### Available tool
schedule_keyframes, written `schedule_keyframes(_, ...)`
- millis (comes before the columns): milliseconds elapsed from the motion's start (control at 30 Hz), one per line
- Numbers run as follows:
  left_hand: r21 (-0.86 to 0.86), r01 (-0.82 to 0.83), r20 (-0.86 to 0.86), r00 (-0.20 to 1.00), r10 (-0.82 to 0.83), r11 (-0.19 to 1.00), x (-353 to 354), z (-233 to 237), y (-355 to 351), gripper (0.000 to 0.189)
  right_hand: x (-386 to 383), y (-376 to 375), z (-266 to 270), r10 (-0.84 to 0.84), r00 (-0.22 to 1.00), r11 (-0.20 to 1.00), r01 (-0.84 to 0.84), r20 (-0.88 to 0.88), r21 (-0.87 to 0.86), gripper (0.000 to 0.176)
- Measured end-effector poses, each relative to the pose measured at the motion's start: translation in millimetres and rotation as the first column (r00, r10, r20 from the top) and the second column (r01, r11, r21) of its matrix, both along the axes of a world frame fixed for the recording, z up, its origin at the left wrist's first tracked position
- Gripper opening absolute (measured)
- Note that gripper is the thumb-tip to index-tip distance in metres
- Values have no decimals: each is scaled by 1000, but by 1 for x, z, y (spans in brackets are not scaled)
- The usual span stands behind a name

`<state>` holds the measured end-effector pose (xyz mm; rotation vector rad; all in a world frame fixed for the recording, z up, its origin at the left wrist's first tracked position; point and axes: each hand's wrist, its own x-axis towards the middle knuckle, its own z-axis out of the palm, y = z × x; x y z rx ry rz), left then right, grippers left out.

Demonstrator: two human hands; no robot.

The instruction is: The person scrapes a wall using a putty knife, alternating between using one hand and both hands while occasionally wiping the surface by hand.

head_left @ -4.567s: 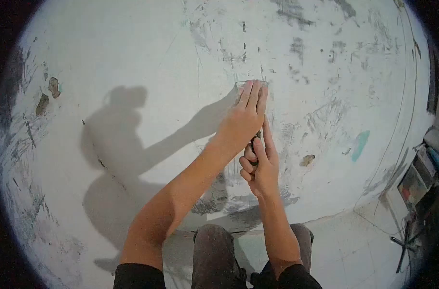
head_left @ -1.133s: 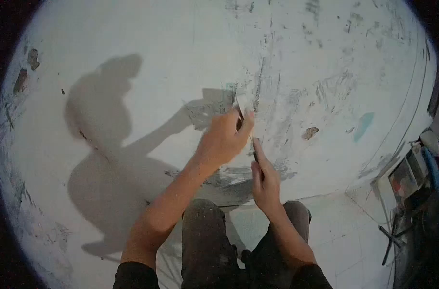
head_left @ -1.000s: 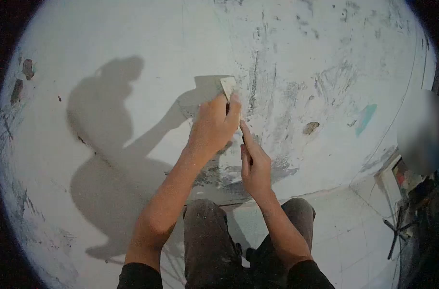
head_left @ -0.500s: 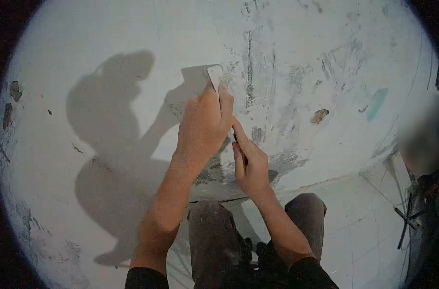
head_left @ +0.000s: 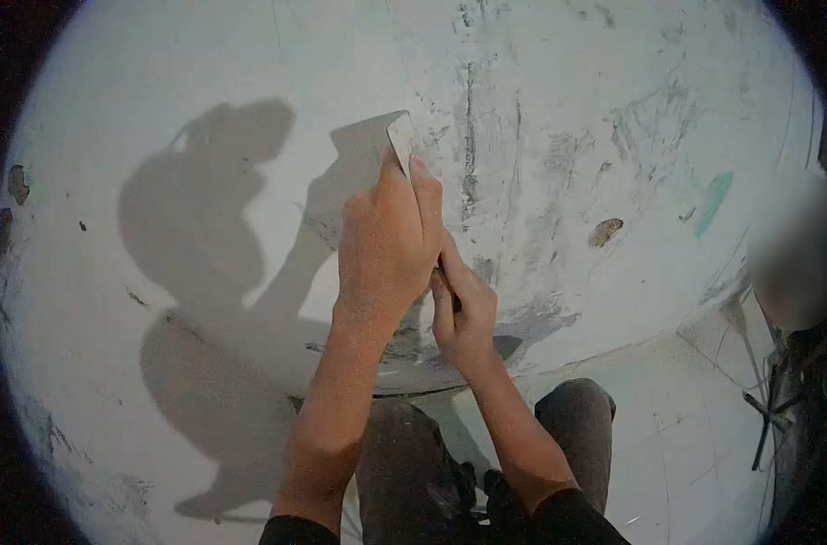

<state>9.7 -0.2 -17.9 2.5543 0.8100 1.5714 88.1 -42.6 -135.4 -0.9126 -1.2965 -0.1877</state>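
A scraper (head_left: 399,136) with a pale flat blade is held up against the white wall (head_left: 341,54). Closest to the blade is my left hand (head_left: 388,222), closed around the tool with index finger and thumb stretched along it. Lower down and to the right, my right hand (head_left: 470,313) grips the lower end of the same scraper, most of which is hidden by the fingers. Dark scuffs and a long vertical grey streak (head_left: 469,136) mark the wall just right of the blade.
A chipped hole (head_left: 605,232) and a green paint smear (head_left: 714,204) are on the wall to the right. My knees (head_left: 577,418) are bent close to the wall's base. A dark crossed stand (head_left: 769,416) sits on the tiled floor (head_left: 659,454), beside a blurred shape at the right edge.
The scraper blade has shifted slightly up and left on the wall. My right hand has moved a little left, closer to my left hand; both still grip the tool.
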Motion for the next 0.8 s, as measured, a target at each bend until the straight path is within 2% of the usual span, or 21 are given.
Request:
schedule_keyframes(100, 22, 0, 32, 999, -1, 1000, 2, -1, 2, 30, 6, 6, 1, -18, 999, 999, 17, 46, 27, 47)
schedule_keyframes(133, 26, -1, 29, 1000, 1, 1000, 3, 3, 0, 30, 8, 0, 6, 71, 997, 997, -72, -13, -29, 47)
schedule_keyframes(200, -166, 30, 108, 994, -12, 986, 7, 12, -5, 35, 15, 4, 15, 83, 997, 997, -83, 0, -3, 46)
schedule_keyframes(233, -165, 33, 107, 994, -15, 986, 8, 13, -5, 35, 17, 4, 20, 95, 995, 995, -95, 15, 16, 46)
schedule_keyframes(267, -169, 39, 115, 993, -20, 985, 8, 15, -6, 35, 18, -3, 25, 129, 990, 990, -132, -51, -55, 55)
schedule_keyframes(300, -168, 46, 127, 992, -25, 985, 9, 17, -6, 34, 19, -4, 28, 129, 991, 990, -131, -44, -49, 55)
schedule_keyframes(333, -7, 50, 146, 988, -48, 999, 11, 18, -2, 28, 19, -5, 29, 126, 991, 988, -129, -47, -79, 55)
schedule_keyframes(400, 4, 22, 128, 991, -22, 1000, 11, 20, -2, 29, 20, -4, 30, 120, 991, 986, -125, -55, -109, 56)
schedule_keyframes(433, 10, -8, 110, 994, 7, 1000, 11, 22, -2, 30, 21, 1, 33, 120, 993, 992, -121, -20, -44, 57)
schedule_keyframes(467, 10, -69, 125, 990, 67, 998, 12, 29, -2, 21, 22, 7, 37, 115, 993, 993, -115, 13, 21, 58)
schedule_keyframes(500, 456, -264, 127, 964, 231, 850, 10, 34, 16, 18, 24, 14, 53, 109, 992, 990, -114, 63, 85, 59)
schedule_keyframes(533, 792, -371, 201, 908, 367, 485, 3, 43, 39, 20, 23, 20, 76, 101, 989, 983, -116, 110, 145, 60)
schedule_keyframes(600, 845, -333, 137, 891, 433, 418, -12, 104, 48, 32, 15, 21, 126, 60, 990, 993, -72, 127, 96, 62)
schedule_keyframes(633, 931, -243, 168, 947, 272, 271, -15, 127, 59, 30, 10, 22, 141, 61, 989, 992, -74, 133, 98, 62)
schedule_keyframes(700, 908, -251, 105, 912, 396, 337, -43, 157, 79, 34, 1, 21, 161, 73, 990, 976, -96, 119, 195, 64)
schedule_keyframes(733, 908, -259, 118, 912, 392, 329, -43, 158, 61, 34, -1, 23, 159, 49, 987, 955, -91, 152, 282, 64)
schedule_keyframes(767, 842, -220, 91, 957, 274, 492, -42, 149, 41, 24, -3, 18, 154, 43, 987, 953, -88, 157, 290, 64)
schedule_keyframes(800, 753, -155, 76, 986, 150, 639, -41, 135, 18, 16, -6, 6, 144, 83, 983, 971, -116, 161, 209, 63)
